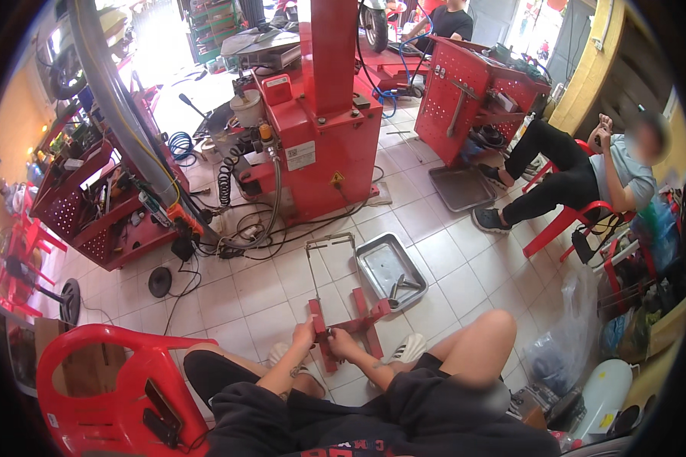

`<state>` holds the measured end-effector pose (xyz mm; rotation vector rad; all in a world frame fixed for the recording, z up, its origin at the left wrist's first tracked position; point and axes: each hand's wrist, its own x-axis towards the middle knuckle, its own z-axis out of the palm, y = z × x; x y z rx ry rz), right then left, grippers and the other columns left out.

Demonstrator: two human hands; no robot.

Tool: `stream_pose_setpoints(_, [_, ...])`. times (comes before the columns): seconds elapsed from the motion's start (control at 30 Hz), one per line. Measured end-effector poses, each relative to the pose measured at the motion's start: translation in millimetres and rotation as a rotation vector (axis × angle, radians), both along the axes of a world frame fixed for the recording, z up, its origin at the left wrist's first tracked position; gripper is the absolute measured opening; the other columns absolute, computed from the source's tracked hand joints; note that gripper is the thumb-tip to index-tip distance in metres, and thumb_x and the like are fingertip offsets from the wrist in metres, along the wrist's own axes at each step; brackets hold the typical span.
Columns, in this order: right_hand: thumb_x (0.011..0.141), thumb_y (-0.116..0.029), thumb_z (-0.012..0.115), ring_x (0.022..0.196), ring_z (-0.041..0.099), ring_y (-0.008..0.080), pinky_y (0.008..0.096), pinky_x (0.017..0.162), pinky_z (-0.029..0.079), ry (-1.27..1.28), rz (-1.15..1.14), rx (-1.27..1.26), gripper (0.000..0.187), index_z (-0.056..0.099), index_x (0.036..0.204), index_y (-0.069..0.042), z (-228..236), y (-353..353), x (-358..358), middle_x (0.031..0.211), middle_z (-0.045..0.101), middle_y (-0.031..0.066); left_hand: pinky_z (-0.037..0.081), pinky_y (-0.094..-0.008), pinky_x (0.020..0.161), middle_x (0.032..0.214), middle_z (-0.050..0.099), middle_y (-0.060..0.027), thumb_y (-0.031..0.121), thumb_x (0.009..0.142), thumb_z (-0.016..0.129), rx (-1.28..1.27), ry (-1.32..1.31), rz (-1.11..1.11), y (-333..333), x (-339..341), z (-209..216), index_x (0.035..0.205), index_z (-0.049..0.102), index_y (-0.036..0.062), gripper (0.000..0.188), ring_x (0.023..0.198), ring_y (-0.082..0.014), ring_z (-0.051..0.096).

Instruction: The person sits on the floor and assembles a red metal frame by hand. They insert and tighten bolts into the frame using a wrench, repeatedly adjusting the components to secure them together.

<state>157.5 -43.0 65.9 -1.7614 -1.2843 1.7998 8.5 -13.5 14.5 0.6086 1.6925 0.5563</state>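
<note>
A red metal frame (318, 318) made of joined bars lies on the floor between my feet. A thin metal rod bracket (312, 270) reaches away from it toward the far side. My left hand (305, 333) is closed around the frame's left bar. Just right of it, my right hand (344, 345) is closed with its fingers against the same bar; a small dark part shows by the fingertips, too small to name. Beyond the frame, on the right, a metal tray (379, 259) holds a few metal pieces (406, 282).
A red plastic chair (91, 411) stands at my left with phones on it. Ahead rises a red lift post (331, 152), with cables (259, 236) at its base. Red tool carts (442, 99) flank it. A seated person (579, 171) is at right, beside another tray (461, 190).
</note>
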Motion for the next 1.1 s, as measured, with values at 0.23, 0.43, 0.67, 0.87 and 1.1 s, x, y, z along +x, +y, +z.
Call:
stream_pose_setpoints(0.23, [0.092, -0.013, 0.045, 0.055, 0.066, 0.0267, 0.0388, 0.045, 0.052, -0.174, 0.045, 0.299, 0.023, 0.058, 0.101, 0.003, -39, 4, 2, 0.073, 0.065, 0.0173, 0.051, -0.0415, 0.052, 0.081, 0.065, -0.0189, 0.059, 0.081, 0.054, 0.050, -0.035, 0.004, 2, -3, -21, 0.092, 0.067, -0.0057, 0.067, 0.069, -0.0301, 0.064])
stream_pose_setpoints(0.43, [0.093, -0.023, 0.047, 0.093, 0.062, 0.0458, 0.0507, 0.081, 0.050, -0.110, 0.094, 0.001, 0.027, 0.063, 0.097, -0.001, 28, 8, 2, 0.093, 0.064, 0.0290, 0.046, -0.0391, 0.046, 0.070, 0.062, -0.0154, 0.056, 0.082, 0.054, 0.062, -0.056, 0.011, -2, -8, -19, 0.081, 0.066, -0.0056, 0.063, 0.057, -0.0259, 0.059])
stream_pose_setpoints(0.67, [0.088, -0.014, 0.049, 0.089, 0.062, 0.0473, 0.0519, 0.077, 0.051, -0.316, 0.251, 0.355, 0.031, 0.046, 0.111, 0.007, -14, -2, -1, 0.088, 0.063, 0.0330, 0.041, -0.0387, 0.045, 0.061, 0.057, -0.0138, 0.054, 0.084, 0.052, 0.126, -0.072, 0.004, 0, -1, -10, 0.078, 0.064, -0.0058, 0.061, 0.050, -0.0238, 0.054])
stream_pose_setpoints(0.87, [0.080, -0.004, 0.049, 0.089, 0.062, 0.0501, 0.0525, 0.080, 0.050, -0.287, 0.139, 0.324, 0.037, 0.036, 0.111, 0.010, -9, -11, -12, 0.088, 0.061, 0.0371, 0.042, -0.0386, 0.047, 0.057, 0.055, -0.0140, 0.054, 0.085, 0.051, 0.206, -0.066, 0.030, -2, -7, -39, 0.074, 0.064, -0.0063, 0.062, 0.048, -0.0238, 0.054])
stream_pose_setpoints(1.1, [0.080, -0.005, 0.053, 0.091, 0.062, 0.0486, 0.0523, 0.081, 0.049, -0.338, 0.188, 0.300, 0.036, 0.036, 0.111, 0.004, -9, -2, -9, 0.092, 0.063, 0.0341, 0.047, -0.0444, 0.066, 0.068, 0.063, -0.0225, 0.057, 0.085, 0.047, 0.190, 0.065, -0.060, 7, -1, -38, 0.078, 0.066, -0.0071, 0.067, 0.069, -0.0351, 0.064])
